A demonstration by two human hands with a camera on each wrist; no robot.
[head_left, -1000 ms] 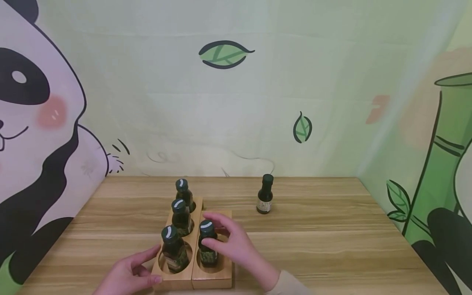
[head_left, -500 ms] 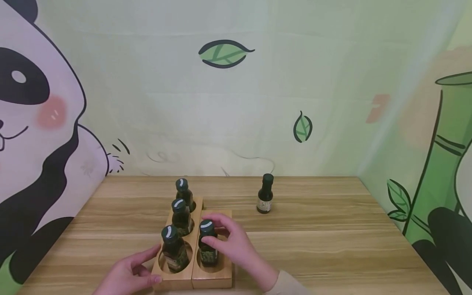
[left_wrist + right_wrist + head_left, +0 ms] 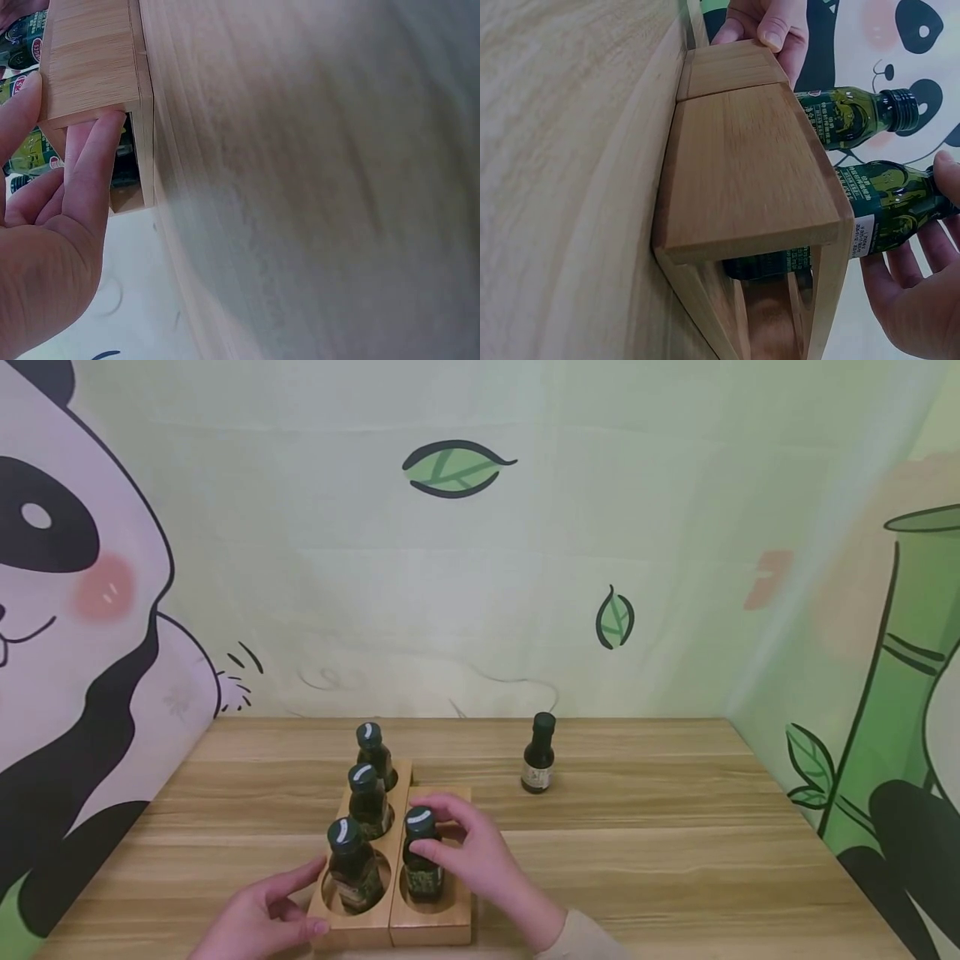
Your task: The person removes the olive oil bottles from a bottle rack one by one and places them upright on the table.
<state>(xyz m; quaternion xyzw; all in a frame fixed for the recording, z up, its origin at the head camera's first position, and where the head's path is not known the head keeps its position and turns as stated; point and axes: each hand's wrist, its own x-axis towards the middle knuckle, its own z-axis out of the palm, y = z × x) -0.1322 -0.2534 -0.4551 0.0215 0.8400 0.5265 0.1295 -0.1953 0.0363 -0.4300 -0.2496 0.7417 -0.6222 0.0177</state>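
Observation:
Two wooden bottle racks stand side by side at the table's front, the left rack (image 3: 351, 935) longer than the right rack (image 3: 431, 934). Three small dark green bottles sit in the left rack's round holes; the nearest is a green bottle (image 3: 352, 867). My left hand (image 3: 255, 917) grips the left rack's near corner, thumb on its front end and fingers along the side. My right hand (image 3: 483, 858) holds another green bottle (image 3: 423, 878) by its upper part, its base inside the right rack's front hole. That rack's rear part is partly hidden behind the right hand.
A dark bottle with a pale label (image 3: 537, 768) stands alone toward the back of the wooden table (image 3: 652, 852). Behind the table hangs a pale green backdrop (image 3: 315, 527) printed with a panda, leaves and bamboo.

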